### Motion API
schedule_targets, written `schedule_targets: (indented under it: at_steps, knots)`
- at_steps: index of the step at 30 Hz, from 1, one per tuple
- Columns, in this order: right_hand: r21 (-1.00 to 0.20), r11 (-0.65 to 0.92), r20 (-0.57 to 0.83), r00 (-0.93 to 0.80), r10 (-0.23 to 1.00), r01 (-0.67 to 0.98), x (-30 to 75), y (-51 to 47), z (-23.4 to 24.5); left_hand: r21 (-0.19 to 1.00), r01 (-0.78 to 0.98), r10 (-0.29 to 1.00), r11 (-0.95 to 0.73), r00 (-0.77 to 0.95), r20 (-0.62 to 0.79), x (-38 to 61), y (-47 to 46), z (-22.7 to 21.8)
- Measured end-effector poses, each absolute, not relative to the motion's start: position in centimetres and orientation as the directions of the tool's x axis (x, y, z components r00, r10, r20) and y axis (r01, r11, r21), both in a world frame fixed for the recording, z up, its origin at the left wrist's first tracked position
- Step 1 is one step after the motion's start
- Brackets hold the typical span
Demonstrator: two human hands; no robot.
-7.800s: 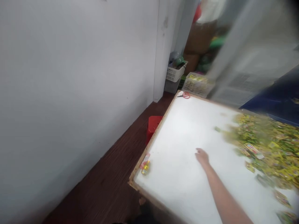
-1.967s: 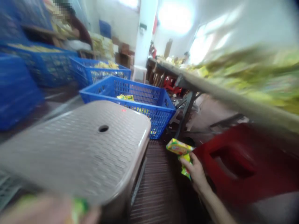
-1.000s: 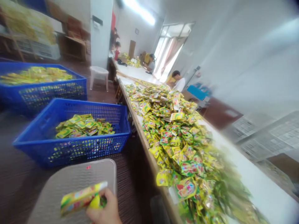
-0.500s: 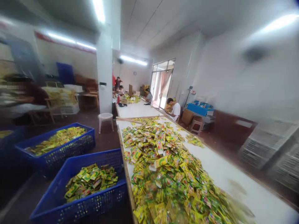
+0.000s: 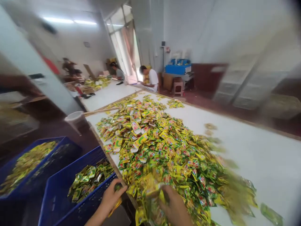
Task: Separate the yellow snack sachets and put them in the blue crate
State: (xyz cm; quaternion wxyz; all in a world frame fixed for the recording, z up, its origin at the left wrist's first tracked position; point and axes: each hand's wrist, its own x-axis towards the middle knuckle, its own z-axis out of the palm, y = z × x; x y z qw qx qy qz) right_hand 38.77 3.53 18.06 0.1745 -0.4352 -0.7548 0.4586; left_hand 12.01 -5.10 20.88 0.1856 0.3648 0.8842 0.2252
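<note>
A big heap of yellow-green sachets (image 5: 164,147) covers the near part of a long white table (image 5: 258,150). My left hand (image 5: 110,197) is at the table's near edge, closed around a small yellow packet (image 5: 115,205), just over the blue crate. My right hand (image 5: 174,205) rests on the near end of the heap and grips a blurred yellow sachet (image 5: 151,188).
Two blue crates (image 5: 70,201) with sachets stand on the floor to the left. A white stool (image 5: 74,117) is beyond them. Two people sit at the far end of the table (image 5: 150,78). Pale crates (image 5: 249,84) are stacked by the right wall.
The view swung from the floor and a grey stool up to the table. Both hands, out of view half a second ago, now reach the near end of the heap with packets.
</note>
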Motion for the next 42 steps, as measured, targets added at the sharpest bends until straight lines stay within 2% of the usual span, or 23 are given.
schedule_targets:
  at_steps: [2,5,7,11,14,16,18,20,22,25,28,30,33,36,39,42]
  knots:
    - [-0.811,0.235,-0.104,-0.526,0.844,0.536,35.3,7.7,16.1,0.534,0.694,0.859,0.483,-0.494,-0.135,11.2,1.5,18.2]
    - [-0.748,0.241,0.006,-0.356,0.934,0.618,30.3,12.6,13.6,0.515,0.830,0.973,0.215,-0.227,-0.041,10.8,9.8,14.8]
    - [-0.710,0.242,0.050,-0.296,0.954,0.662,28.7,14.4,12.1,0.481,0.875,0.999,0.047,-0.048,-0.009,10.7,13.2,12.8]
    - [-0.716,0.285,0.079,-0.331,0.940,0.638,30.2,14.6,10.3,0.424,0.889,0.981,-0.172,0.192,-0.006,9.8,15.3,8.9]
    - [-0.711,0.363,0.171,-0.352,0.920,0.603,32.9,11.5,10.5,0.366,0.896,0.968,-0.250,0.245,0.059,9.0,15.3,6.4]
    - [-0.701,0.465,0.193,-0.484,0.854,0.541,34.0,7.8,10.5,0.307,0.898,0.948,-0.315,0.280,0.154,8.8,15.3,5.2]
    - [-0.708,0.536,0.165,-0.631,0.758,0.459,34.0,3.1,9.8,0.276,0.889,0.921,-0.366,0.302,0.248,8.7,15.4,4.5]
    - [-0.705,0.533,0.105,-0.674,0.731,0.468,33.3,-1.9,8.4,0.306,0.869,0.904,-0.389,0.297,0.308,8.5,15.4,4.3]
    - [-0.684,0.437,0.025,-0.580,0.814,0.584,32.4,-6.7,6.8,0.365,0.825,0.881,-0.431,0.297,0.368,8.2,15.3,4.4]
    - [-0.681,0.136,-0.156,-0.324,0.933,0.719,30.5,-12.7,5.2,0.455,0.710,0.827,-0.537,0.338,0.449,7.3,14.7,5.1]
    - [-0.644,-0.122,-0.333,-0.132,0.934,0.756,28.2,-17.2,3.8,0.484,0.631,0.787,-0.606,0.388,0.479,6.1,13.4,6.1]
    - [-0.612,-0.235,-0.376,-0.016,0.927,0.755,26.9,-19.7,2.4,0.467,0.614,0.762,-0.636,0.405,0.505,5.2,12.3,6.9]
    - [-0.622,-0.337,-0.357,0.128,0.925,0.706,25.6,-22.0,0.4,0.416,0.625,0.726,-0.661,0.391,0.566,3.8,10.5,7.8]
    - [-0.657,-0.348,-0.299,0.192,0.935,0.669,24.8,-22.4,-0.1,0.427,0.631,0.718,-0.648,0.319,0.618,2.3,7.8,8.0]
    - [-0.724,-0.230,-0.176,0.148,0.973,0.650,23.8,-20.8,1.1,0.464,0.603,0.718,-0.649,0.284,0.635,0.6,4.1,6.5]
    - [-0.733,-0.058,0.004,0.090,0.996,0.678,22.5,-18.0,2.9,0.503,0.573,0.755,-0.647,0.388,0.529,-1.2,0.5,3.2]
